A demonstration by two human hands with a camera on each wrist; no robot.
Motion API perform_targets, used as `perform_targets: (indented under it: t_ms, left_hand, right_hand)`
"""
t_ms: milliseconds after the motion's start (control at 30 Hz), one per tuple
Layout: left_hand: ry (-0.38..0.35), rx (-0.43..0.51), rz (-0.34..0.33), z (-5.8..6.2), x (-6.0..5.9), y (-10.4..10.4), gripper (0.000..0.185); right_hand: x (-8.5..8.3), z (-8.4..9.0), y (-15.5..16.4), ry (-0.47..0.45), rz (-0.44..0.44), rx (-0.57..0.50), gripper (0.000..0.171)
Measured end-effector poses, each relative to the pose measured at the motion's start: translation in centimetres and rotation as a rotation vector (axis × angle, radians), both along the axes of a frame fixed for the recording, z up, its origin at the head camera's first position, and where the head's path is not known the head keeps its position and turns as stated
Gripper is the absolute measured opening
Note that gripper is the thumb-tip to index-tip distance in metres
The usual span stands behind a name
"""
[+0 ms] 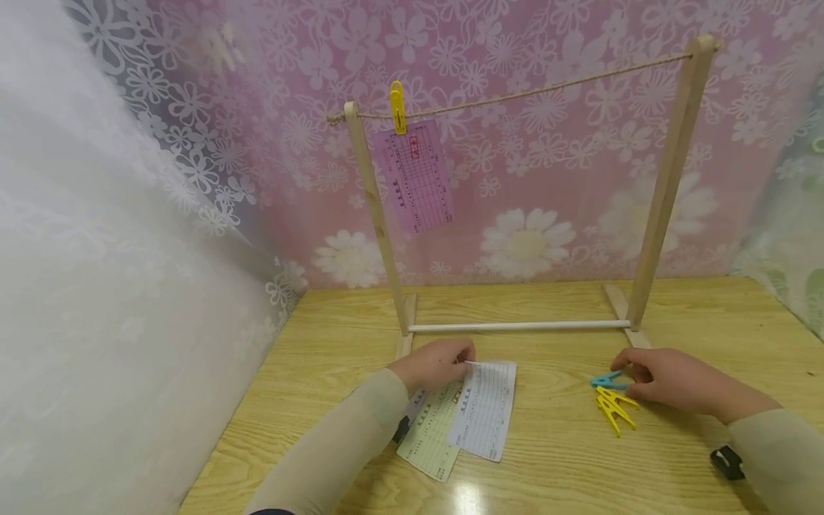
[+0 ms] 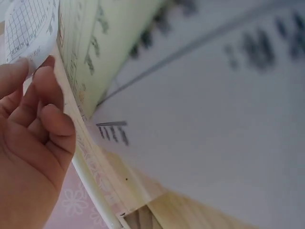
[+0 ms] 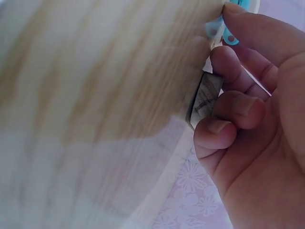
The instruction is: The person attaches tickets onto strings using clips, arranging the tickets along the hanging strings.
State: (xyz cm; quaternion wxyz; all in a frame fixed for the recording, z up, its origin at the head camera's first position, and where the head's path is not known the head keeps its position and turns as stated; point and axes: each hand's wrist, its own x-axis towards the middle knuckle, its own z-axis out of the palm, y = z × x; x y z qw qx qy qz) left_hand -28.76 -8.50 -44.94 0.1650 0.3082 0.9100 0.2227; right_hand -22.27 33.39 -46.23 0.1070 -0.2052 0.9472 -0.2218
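My left hand (image 1: 439, 365) pinches the top edge of a pale white printed slip (image 1: 484, 413). That slip overlaps a pale green slip (image 1: 428, 438), and another pale slip lies partly under my left wrist. In the left wrist view, thumb and fingers of the hand (image 2: 35, 129) meet at the edge of the white slip (image 2: 31, 28). Over on the right, my right hand (image 1: 676, 379) grips a blue clothespin (image 1: 604, 381) by its handle end, low over the table. Yellow clothespins (image 1: 615, 410) lie just below it. The right wrist view shows the blue clothespin (image 3: 230, 37) partly hidden by the thumb.
A wooden frame with two posts (image 1: 669, 186) and a white crossbar (image 1: 515, 327) stands behind the hands. From its cord (image 1: 553, 87) hangs a pink slip (image 1: 417, 179), held by a yellow clothespin (image 1: 398, 107). Flowered curtain (image 1: 528, 243) encloses the wooden table (image 1: 547, 472).
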Motion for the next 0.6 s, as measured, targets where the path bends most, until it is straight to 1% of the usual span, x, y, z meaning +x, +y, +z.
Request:
perform_targets:
  t_ms: [100, 167, 233, 300, 400, 467, 600]
  left_hand:
    - [-0.014, 0.058, 0.041, 0.3, -0.1, 0.2, 0.007]
    - [-0.036, 0.102, 0.066, 0.5, -0.2, 0.3, 0.011]
    - [-0.061, 0.136, 0.085, 0.7, -0.2, 0.4, 0.021]
    - [-0.089, 0.165, 0.095, 0.9, -0.2, 0.5, 0.034]
    - [-0.118, 0.185, 0.11, 1.1, -0.2, 0.5, 0.048]
    - [-0.114, 0.18, 0.114, 1.2, -0.2, 0.5, 0.049]
    - [-0.078, 0.149, 0.11, 1.2, -0.3, 0.4, 0.04]
  right_hand:
    - [0.0, 0.1, 0.0, 0.005, 0.003, -0.009, 0.029]
    - [0.0, 0.1, 0.0, 0.01, 0.008, -0.02, 0.026]
    - [0.1, 0.1, 0.0, 0.016, 0.012, -0.038, 0.023]
    - [0.1, 0.1, 0.1, 0.013, 0.015, -0.063, 0.022]
    - [0.0, 0.0, 0.2, -0.003, 0.018, -0.118, 0.021]
    - [0.0, -0.1, 0.4, -0.012, 0.024, -0.162, 0.02]
    - [0.1, -0.2, 0.9, 0.0, 0.035, -0.252, 0.017]
